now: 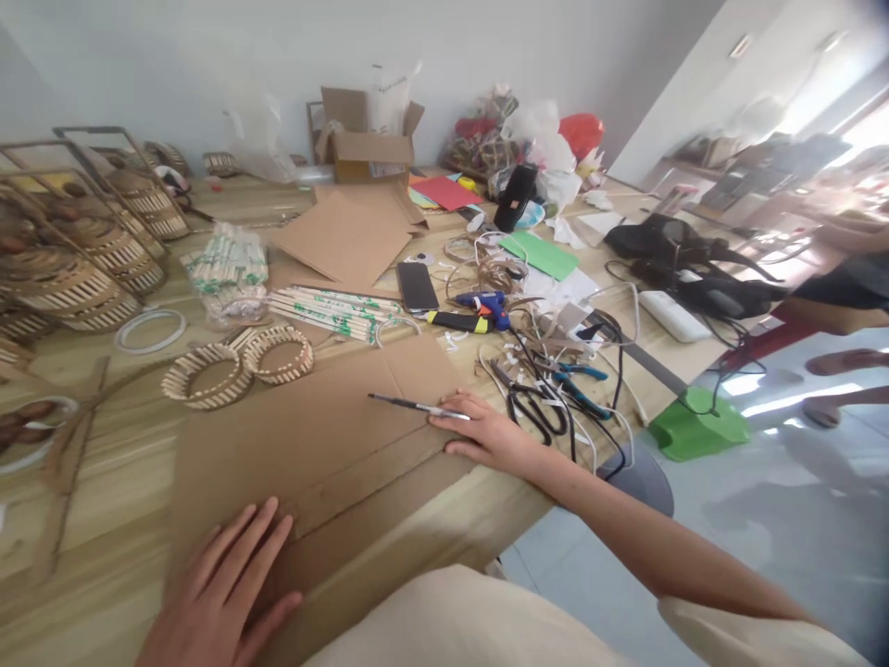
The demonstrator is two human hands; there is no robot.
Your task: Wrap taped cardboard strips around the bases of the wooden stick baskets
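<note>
A flat sheet of brown cardboard [278,454] lies on the wooden table in front of me, creased along its near side. My left hand [229,584] rests on its near left part, palm down with the fingers spread. At the right side of the sheet, my right hand [490,431] has a slim pen [409,405] between its fingers. The pen's dark end points left, over the cardboard. Just beyond the sheet are two rings of wooden sticks [280,356] and a bundle of wrapped chopsticks [326,310].
Right of the cardboard are a blue glue gun [486,304], a yellow-black cutter [458,321], pliers [583,389] and tangled cords. A phone [417,286] lies behind. Woven lanterns [76,259] crowd the left; an open box [371,148] stands at the back. A green stool [698,426] is on the floor.
</note>
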